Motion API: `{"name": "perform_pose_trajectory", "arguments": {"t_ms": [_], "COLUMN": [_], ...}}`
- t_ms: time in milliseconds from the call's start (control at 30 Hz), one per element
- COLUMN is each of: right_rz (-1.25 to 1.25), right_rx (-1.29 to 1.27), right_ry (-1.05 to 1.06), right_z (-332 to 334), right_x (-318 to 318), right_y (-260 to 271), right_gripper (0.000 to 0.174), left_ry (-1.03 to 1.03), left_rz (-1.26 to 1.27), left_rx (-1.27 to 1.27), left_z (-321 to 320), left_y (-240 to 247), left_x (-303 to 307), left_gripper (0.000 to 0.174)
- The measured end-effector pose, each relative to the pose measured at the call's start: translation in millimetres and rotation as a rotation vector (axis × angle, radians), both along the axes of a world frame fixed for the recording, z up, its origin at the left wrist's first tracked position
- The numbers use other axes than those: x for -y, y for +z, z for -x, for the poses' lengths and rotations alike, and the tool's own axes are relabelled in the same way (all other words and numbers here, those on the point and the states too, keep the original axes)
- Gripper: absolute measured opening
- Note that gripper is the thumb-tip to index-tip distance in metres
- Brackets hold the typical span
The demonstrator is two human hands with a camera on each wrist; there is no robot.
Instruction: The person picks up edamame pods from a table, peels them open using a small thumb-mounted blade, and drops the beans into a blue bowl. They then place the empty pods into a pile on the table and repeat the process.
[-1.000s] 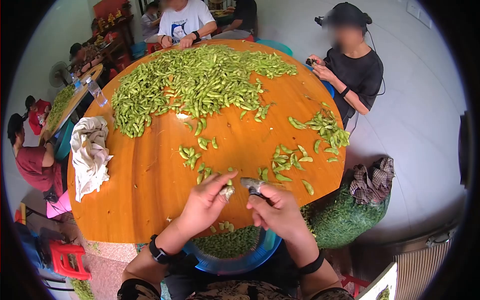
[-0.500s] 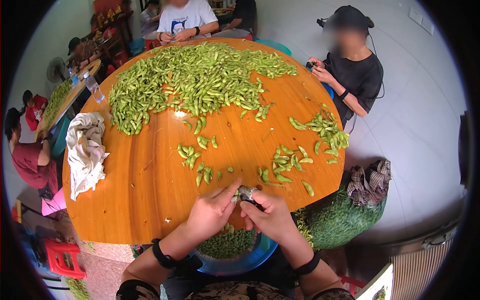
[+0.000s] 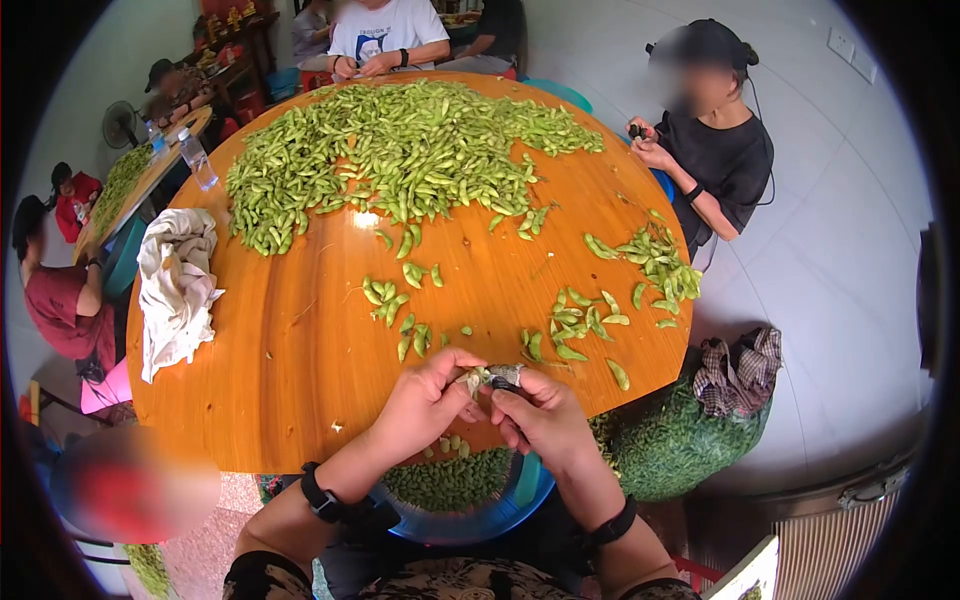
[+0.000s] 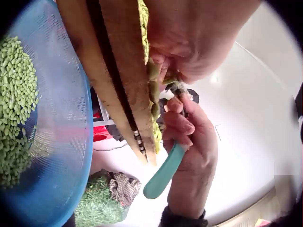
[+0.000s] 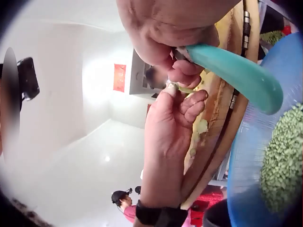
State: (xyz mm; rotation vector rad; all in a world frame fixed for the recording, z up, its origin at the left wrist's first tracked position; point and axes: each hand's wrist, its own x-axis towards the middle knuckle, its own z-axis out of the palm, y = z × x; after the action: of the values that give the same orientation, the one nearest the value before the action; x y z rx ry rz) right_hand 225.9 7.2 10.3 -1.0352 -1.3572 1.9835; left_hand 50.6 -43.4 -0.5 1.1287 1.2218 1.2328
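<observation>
My left hand (image 3: 425, 400) pinches a green pod (image 5: 183, 89) between thumb and fingers, over the near table edge. Against it, my right hand (image 3: 545, 418) grips a tool with a teal handle (image 4: 166, 171); the handle sticks out below the curled fingers. A grey wrap (image 3: 507, 375) covers a right fingertip at the pod. Beneath both hands is a blue basket (image 4: 84, 142) holding shelled green beans (image 5: 284, 158). Beyond them, small groups of pods (image 3: 384, 300) lie on the wooden table (image 3: 300, 370), with a large heap of pods (image 3: 400, 150) at the far side.
A white cloth (image 3: 178, 290) and a plastic bottle (image 3: 198, 160) are at the table's left. One person (image 3: 715, 150) sits at the right, another (image 3: 385, 35) across. A full green sack (image 3: 690, 440) with a checked cloth (image 3: 738, 370) stands on the floor at the right.
From apart a second ago, my hands have come together, with the pod between them. The view has shifted slightly, and a blurred shape has appeared at the lower left.
</observation>
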Motion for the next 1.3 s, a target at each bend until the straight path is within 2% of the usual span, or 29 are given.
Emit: {"name": "perform_pose_trajectory", "arguments": {"t_ms": [33,100,133,200,267,300,367,467,533,633,733,800,867,900,933,1000,1033,1067,1100,1200,1300], "right_rz": [0.0,-0.248,-0.25,-0.599,-0.575,-0.639,-0.787,-0.969,-1.1,-1.079,-1.075,-1.078,-1.062,-0.947,-0.944,-0.315,-0.228,-0.225,-0.137,-0.025,-0.017], "right_rx": [-0.002,0.089,0.086,0.217,0.226,0.251,0.302,0.622,0.686,0.661,0.569,0.503,0.322,0.307,0.308,0.173,0.111,0.11,0.065,0.001,0.015], "right_ry": [0.003,-0.088,-0.085,-0.097,-0.094,-0.161,-0.279,-0.339,-0.348,-0.382,-0.347,-0.314,-0.217,-0.149,-0.153,0.024,0.062,0.055,0.079,0.123,0.164], "right_z": [2,6,6,5,3,2,-7,-31,-42,-38,-26,-19,-11,-7,-2,8,12,16,20,22,21], "right_x": [4,15,18,21,19,16,1,-27,-41,-34,-21,-13,-8,-3,-1,2,1,1,-1,-2,-1], "right_y": [2,3,-1,-9,-7,-6,-5,1,-9,-2,-1,-3,-5,-2,0,2,0,-1,-1,-1,-3], "right_gripper": [0.009,0.008,0.008,0.011,0.015,0.015,0.017,0.012,0.007,0.006,0.01,0.012,0.016,0.014,0.014,0.015,0.016,0.016,0.016,0.014,0.012], "left_ry": [0.003,0.092,0.095,0.102,0.165,0.225,0.216,0.207,0.206,0.392,0.392,0.353,0.303,0.297,0.319,0.335,0.28,0.225,0.198,0.186,0.174], "left_rz": [0.0,-0.346,-0.347,-0.411,-0.399,-0.387,-0.345,-0.307,-0.307,-0.232,-0.104,-0.15,-0.157,-0.157,-0.163,-0.173,-0.217,-0.254,-0.24,-0.23,-0.273], "left_rx": [-0.002,-0.673,-0.676,-0.789,-0.892,-0.994,-0.986,-1.042,-1.111,-1.2,-1.211,-1.221,-1.276,-1.276,-1.253,-1.232,-1.005,-0.777,-0.704,-0.576,-0.651], "left_z": [0,-1,0,0,-7,-10,-7,0,7,18,34,48,52,49,45,36,30,26,24,22,23], "left_y": [0,-1,0,0,5,9,12,13,14,18,14,4,1,3,7,14,16,16,15,1,-11], "left_x": [1,1,1,2,6,10,22,41,46,38,14,6,4,6,8,12,15,17,19,18,20], "left_gripper": [0.017,0.017,0.017,0.023,0.023,0.023,0.021,0.02,0.02,0.022,0.025,0.027,0.025,0.025,0.024,0.024,0.024,0.024,0.028,0.031,0.033]}}
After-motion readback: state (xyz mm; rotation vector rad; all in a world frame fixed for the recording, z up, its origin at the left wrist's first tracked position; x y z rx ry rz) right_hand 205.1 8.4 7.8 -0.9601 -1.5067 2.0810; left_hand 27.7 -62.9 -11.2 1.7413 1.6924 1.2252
